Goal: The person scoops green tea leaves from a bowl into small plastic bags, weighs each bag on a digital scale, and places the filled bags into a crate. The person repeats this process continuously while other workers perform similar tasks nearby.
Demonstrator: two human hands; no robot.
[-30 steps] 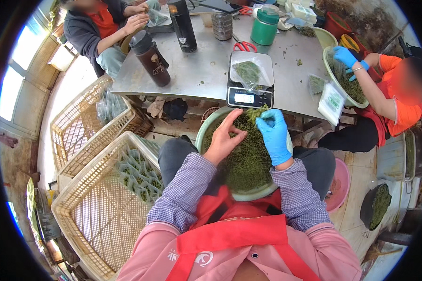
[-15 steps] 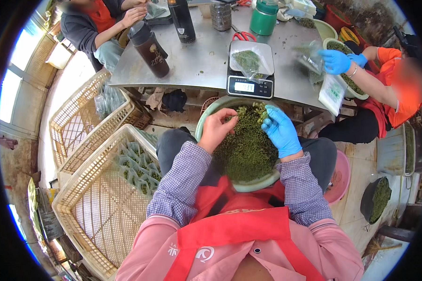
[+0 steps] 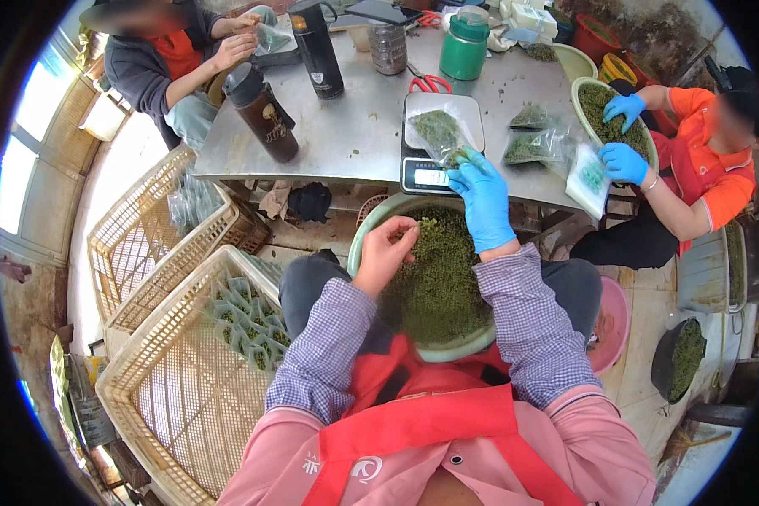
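Between my knees stands a pale green basin [image 3: 455,347] full of small green peppercorns [image 3: 437,291]. My bare left hand [image 3: 385,253] is over its left side, fingertips pinched together; what they hold, if anything, I cannot make out. My right hand [image 3: 486,207], in a blue glove, reaches past the far rim to the mouth of a clear plastic bag [image 3: 438,131]. A few green peppercorns show in its closed fingertips. That bag lies partly filled on a digital scale [image 3: 472,110] at the edge of the metal table [image 3: 354,126].
Two filled bags [image 3: 535,145] and a stack of flat bags [image 3: 589,181] lie right of the scale. Dark bottles [image 3: 266,114], red scissors [image 3: 430,83] and a green jar [image 3: 464,46] stand behind. Crates [image 3: 160,379] with bags are at left. Co-workers sit left and right.
My right hand has moved from above the basin up to the bag on the scale. My left hand stays over the basin. The right co-worker's bag now lies on the table, their hand in another basin.
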